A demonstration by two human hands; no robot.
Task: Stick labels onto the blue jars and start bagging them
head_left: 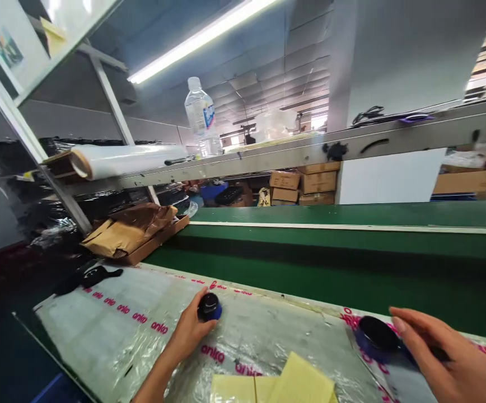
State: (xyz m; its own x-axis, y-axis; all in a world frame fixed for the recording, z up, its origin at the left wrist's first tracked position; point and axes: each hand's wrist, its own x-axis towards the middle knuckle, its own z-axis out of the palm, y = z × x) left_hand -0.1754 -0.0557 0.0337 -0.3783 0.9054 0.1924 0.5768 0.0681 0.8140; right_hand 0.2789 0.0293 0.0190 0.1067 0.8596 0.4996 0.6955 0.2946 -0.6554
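Note:
My left hand is closed around a small round black and blue object above the plastic-covered table. At the right, my right hand has its fingers around the dark handle of a black and blue round-headed object. Yellow paper pieces lie at the table's front edge, between my two hands. A black object with a handle rests at the table's far left corner.
Behind the table runs a green conveyor belt. A cardboard tray with brown paper stands at its left. Above, a metal shelf carries a plastic bottle and a film roll. Cardboard boxes are stacked beyond.

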